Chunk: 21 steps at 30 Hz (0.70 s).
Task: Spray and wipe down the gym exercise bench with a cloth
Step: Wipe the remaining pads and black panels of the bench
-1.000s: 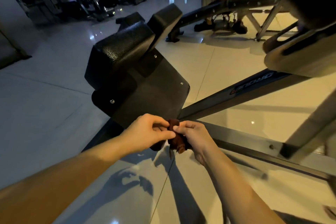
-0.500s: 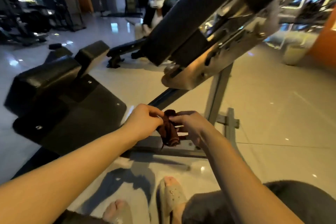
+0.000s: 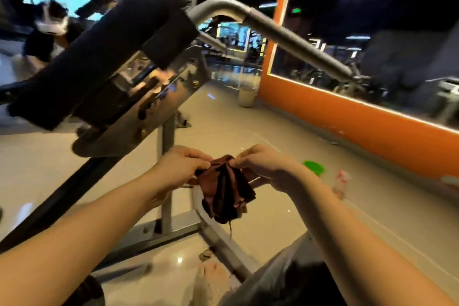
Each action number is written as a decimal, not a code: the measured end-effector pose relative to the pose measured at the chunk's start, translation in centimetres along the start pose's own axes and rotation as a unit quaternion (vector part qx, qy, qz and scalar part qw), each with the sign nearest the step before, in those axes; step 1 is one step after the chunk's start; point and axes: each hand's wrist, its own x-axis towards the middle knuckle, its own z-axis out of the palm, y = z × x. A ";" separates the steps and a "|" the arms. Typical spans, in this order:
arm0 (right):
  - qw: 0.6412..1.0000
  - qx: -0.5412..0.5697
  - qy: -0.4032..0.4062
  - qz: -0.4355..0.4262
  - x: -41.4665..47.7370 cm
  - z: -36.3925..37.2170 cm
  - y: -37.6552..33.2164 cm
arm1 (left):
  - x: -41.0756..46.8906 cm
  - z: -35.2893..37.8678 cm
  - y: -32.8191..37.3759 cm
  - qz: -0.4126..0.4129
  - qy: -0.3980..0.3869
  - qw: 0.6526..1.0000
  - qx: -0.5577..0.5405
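- We've got the cloth (image 3: 224, 189) held up by its top edge with both hands. The left hand (image 3: 182, 169) has its fingers curled onto the left side of the bunch, and the right hand (image 3: 263, 165) nips the right side between thumb and fingertips. Neither hand holds anything else.
- The cloth hangs in mid-air right in front of us, lower than the tilted black bench pad (image 3: 104, 49) and above the grey floor frame (image 3: 173, 226).
- It's a thin, dark reddish rag, all folds, with a loose thread dangling. We'd call it very light and floppy, with no stiffness at all.
- Pinching the edges is fine for shaking it open. For wiping, we'd wad it flat under one palm.
- The pad looks firm and slightly textured, so the cloth should drag a bit rather than slide.
- On the floor to our right there's a green thing (image 3: 313, 167) and a pale blurry object (image 3: 342, 182). It may be the spray bottle, but it's too smeared to say.
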 end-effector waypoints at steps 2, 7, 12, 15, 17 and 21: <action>0.999 -0.020 0.036 0.011 -1.5 -2.9 0.7 | 0.8 2.2 1.1 0.018 -0.029 0.999 -0.017; 0.990 -0.030 0.125 0.054 -4.7 -8.9 2.9 | 3.0 8.3 3.3 0.044 -0.073 0.995 -0.051; 0.967 -0.009 0.221 0.128 -5.1 -14.8 8.7 | 6.3 16.5 5.0 0.052 -0.111 0.990 -0.069; 0.949 -0.002 0.268 0.165 -4.2 -18.4 14.1 | 9.2 23.0 5.3 0.023 -0.154 0.985 -0.071; 0.938 0.013 0.288 0.193 -4.0 -21.0 17.4 | 11.6 27.6 5.0 -0.007 -0.179 0.981 -0.068; 0.914 0.053 0.338 0.217 -2.9 -25.7 23.1 | 17.0 36.2 4.5 -0.059 -0.210 0.974 -0.067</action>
